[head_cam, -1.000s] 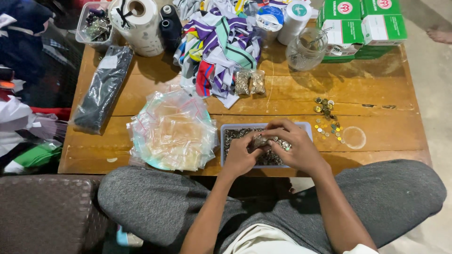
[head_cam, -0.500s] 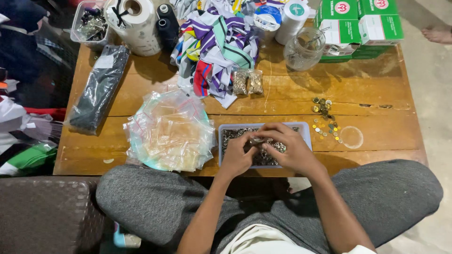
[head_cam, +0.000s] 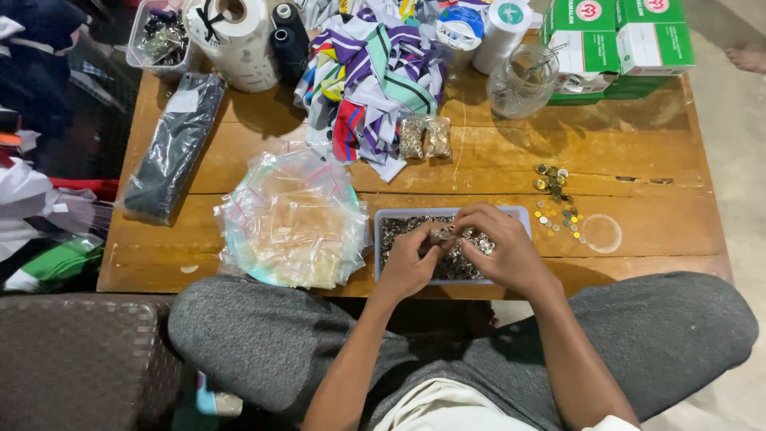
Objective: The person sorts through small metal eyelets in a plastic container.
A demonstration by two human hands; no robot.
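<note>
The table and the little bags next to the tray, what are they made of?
The table looks like wood with a shiny varnish: long grain lines and plank seams show, and light glints off it. The little bags look like thin clear plastic: you can see through them, they crinkle and shine, and some have coloured seal strips. The tray seems to be pale plastic, though that is less sure.

— What are the hands doing?
— Both are working over the tray (head_cam: 381,239) of small metal pieces at the table's (head_cam: 638,144) near edge. The left hand (head_cam: 411,259) and right hand (head_cam: 499,247) are meeting, pinching a piece (head_cam: 441,235) between them.
— And beside it?
— Plastic bags (head_cam: 291,219) are lying left; loose buttons (head_cam: 558,203) are sitting right.
</note>
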